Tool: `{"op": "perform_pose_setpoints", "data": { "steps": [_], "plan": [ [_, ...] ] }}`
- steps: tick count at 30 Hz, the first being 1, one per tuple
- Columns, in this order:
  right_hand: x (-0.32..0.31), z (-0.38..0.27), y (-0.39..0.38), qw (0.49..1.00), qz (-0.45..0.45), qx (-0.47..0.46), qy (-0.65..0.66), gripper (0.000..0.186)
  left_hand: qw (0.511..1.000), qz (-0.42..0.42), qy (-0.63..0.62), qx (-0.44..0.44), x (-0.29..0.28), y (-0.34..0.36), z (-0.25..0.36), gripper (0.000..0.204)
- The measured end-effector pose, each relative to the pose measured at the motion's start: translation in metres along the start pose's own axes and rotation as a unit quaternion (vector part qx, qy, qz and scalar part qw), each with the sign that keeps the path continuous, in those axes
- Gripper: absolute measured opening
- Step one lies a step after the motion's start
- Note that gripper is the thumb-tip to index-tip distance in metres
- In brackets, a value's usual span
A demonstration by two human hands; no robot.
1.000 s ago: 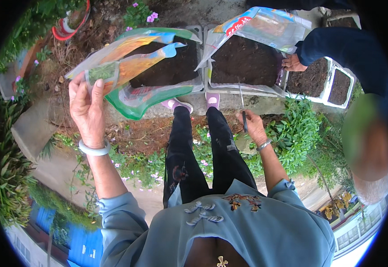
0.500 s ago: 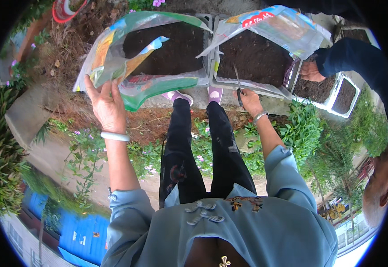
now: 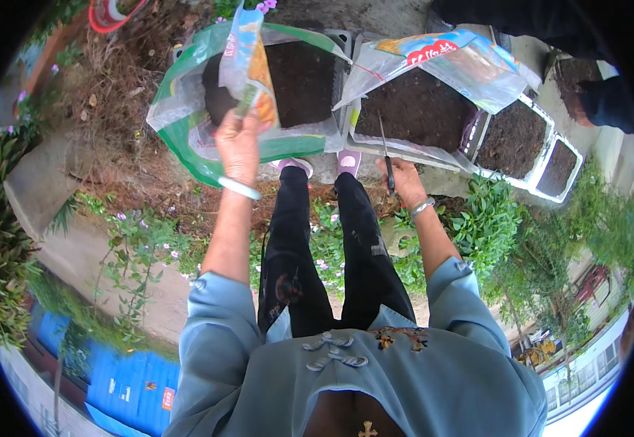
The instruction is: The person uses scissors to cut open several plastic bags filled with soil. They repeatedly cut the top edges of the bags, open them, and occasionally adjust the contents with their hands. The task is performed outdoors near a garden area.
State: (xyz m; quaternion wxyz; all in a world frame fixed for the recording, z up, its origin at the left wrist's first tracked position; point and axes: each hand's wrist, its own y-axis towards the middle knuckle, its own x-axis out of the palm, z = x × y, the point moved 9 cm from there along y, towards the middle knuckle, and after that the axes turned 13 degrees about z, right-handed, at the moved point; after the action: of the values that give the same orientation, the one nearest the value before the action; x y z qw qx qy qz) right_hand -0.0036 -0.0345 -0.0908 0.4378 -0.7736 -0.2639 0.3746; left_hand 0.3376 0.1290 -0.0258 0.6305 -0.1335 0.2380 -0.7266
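My left hand [image 3: 240,146] is closed on a strip of printed plastic sheet [image 3: 246,62], blue, white and orange, held up over the left planter. Whether the strip still joins the plastic bag [image 3: 168,109] with green edges is unclear. That bag lines the left planter around dark soil [image 3: 302,80]. In my right hand [image 3: 408,183] is a pair of scissors [image 3: 387,156], its thin blades pointing away over the right planter's near rim. A second plastic bag [image 3: 452,58], clear with coloured print, stands up around the soil [image 3: 422,102] of that planter.
Smaller white planters [image 3: 512,142] of soil adjoin on the right. Beyond them a co-worker's dark sleeve [image 3: 608,104] reaches in. Leafy plants [image 3: 488,218] grow between me and the planters. A red bucket [image 3: 113,18] stands far left, near a stone slab [image 3: 40,189].
My left hand has moved right and lifted the plastic strip upright. The right hand keeps the scissors, nearly in place. The co-worker's hand has drawn back to the right from the small planter.
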Motion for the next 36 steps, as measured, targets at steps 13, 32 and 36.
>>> {"op": "perform_pose_setpoints", "data": {
  "steps": [13, 32, 36],
  "plan": [
    [0.012, -0.046, -0.098, 0.994, -0.076, -0.052, 0.053, 0.038, 0.931, -0.261, 0.249, 0.05, 0.042, -0.072, -0.074, 0.019],
    [0.068, -0.101, -0.118, 0.973, -0.017, -0.206, -0.098, 0.039, 0.886, -0.267, 0.355, 0.132, 0.081, -0.013, -0.151, 0.028],
    [0.082, -0.138, -0.12, 0.957, -0.016, -0.26, -0.129, 0.038, 0.891, -0.339, 0.278, 0.12, 0.077, -0.025, -0.191, 0.041]
  ]
}}
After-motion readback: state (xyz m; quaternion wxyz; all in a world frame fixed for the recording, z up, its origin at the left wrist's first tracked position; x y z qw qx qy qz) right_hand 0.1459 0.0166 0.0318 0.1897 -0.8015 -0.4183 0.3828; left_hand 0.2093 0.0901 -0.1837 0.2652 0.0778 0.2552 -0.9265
